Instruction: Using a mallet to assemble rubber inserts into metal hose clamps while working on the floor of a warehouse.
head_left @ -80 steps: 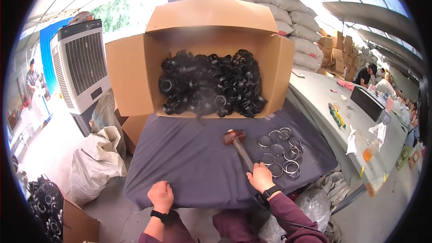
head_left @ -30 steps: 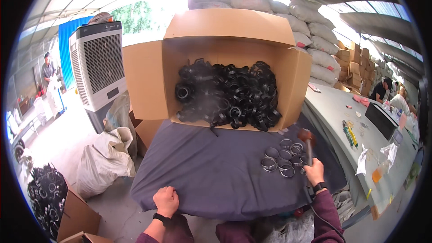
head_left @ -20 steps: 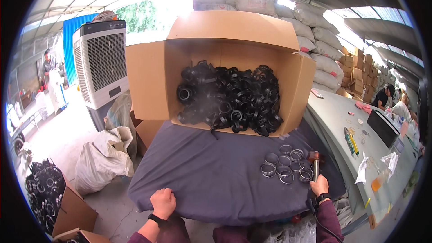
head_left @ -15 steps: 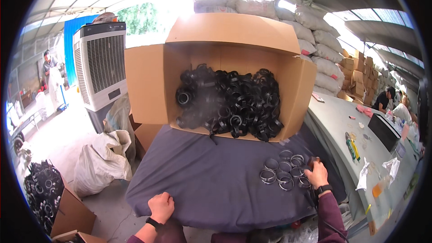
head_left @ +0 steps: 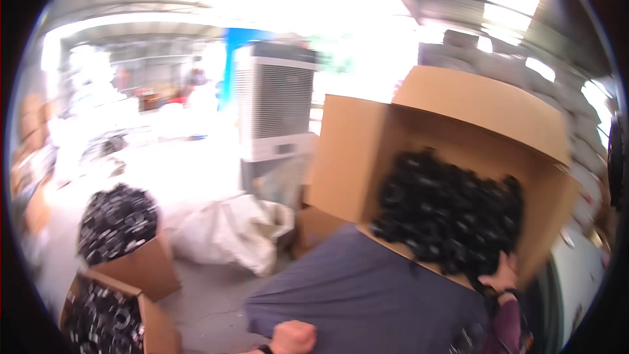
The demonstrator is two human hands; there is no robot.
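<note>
My right hand [head_left: 503, 276] reaches to the front right of a large open cardboard box [head_left: 347, 157]. Its fingers look spread, against the near edge of a heap of black ring-shaped parts [head_left: 452, 213] inside; blur hides any exact contact. Low at the picture's bottom, my left hand [head_left: 293, 337] is a closed fist over the near edge of the dark cloth-covered table [head_left: 386, 295], and nothing shows in it. Several metal-edged rings [head_left: 466, 339] lie on the cloth below my right forearm, blurred and partly cut off.
Two cardboard boxes full of black parts, one farther [head_left: 141, 265] and one nearer [head_left: 160, 324], stand on the floor at left. A white woven sack [head_left: 229, 229] slumps beside the table. Behind it stands an air cooler [head_left: 275, 98]. A pale table [head_left: 580, 269] is at right.
The view has swung left, bringing the floor boxes further in. My right hand has left the rings on the cloth and moved forward to the big box. My left hand stays a fist.
</note>
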